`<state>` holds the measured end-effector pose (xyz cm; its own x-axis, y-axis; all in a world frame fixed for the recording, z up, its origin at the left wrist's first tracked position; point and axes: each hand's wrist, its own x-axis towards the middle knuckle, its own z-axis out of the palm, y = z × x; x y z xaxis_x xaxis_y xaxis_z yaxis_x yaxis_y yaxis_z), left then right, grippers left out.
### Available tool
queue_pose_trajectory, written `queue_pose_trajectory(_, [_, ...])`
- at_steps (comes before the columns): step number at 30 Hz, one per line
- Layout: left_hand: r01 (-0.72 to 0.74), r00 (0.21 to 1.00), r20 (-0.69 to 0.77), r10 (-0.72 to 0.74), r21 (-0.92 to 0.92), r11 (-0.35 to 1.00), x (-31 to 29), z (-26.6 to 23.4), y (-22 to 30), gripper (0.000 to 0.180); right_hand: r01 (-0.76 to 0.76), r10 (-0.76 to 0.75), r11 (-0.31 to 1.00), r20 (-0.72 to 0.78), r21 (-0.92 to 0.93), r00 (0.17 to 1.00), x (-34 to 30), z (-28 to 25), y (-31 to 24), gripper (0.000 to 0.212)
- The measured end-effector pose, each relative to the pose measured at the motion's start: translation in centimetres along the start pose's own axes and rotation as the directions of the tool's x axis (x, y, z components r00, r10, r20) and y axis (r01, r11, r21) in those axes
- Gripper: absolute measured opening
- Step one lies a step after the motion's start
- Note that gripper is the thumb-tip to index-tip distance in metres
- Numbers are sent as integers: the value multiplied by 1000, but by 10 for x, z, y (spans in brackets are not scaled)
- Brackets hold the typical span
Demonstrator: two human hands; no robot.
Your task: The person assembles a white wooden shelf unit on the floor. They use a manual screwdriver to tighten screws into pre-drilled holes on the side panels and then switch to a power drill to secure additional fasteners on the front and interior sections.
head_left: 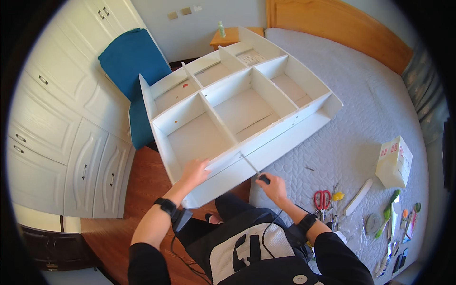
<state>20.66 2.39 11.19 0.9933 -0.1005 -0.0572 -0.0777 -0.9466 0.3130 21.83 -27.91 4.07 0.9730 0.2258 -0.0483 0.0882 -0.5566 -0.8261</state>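
Observation:
A white shelf unit [237, 109] with several open compartments lies on its back, partly on the bed and partly over the floor. My left hand [195, 172] presses flat on the near panel at its lower left corner. My right hand [271, 186] grips the black handle of a thin screwdriver [254, 168] whose shaft points up to the near panel's edge.
A grey quilted bed [361, 123] holds red-handled scissors [322, 198], a white carton [394, 161], a white strip [358, 197] and several small tools at the right. A blue chair [130, 66] stands behind the shelf. White cabinets [61, 123] line the left wall.

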Motion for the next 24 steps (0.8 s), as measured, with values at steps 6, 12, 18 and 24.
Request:
queue_pose_trajectory(6, [101,993,57,-100,-4,995,-53,-28,-35,27,-94,58,970,158,226,986,-39,31,-39,24])
queue_pose_trajectory(12, [20,999,23,-22,78,997,-54,-36,-32,26,-121,76,965,194,231,978,-41,27,-45,23])
queue_pose_trajectory(18, [69,996,43,-75,131,989,-67,-5,-36,25,-137,82,982,358,133,930,-28,20,-23,26])
queue_pose_trajectory(24, [88,896,-441,-41,88,992,-80,10,-8,22,-515,199,734,584,444,787,-40,0,-15,35])
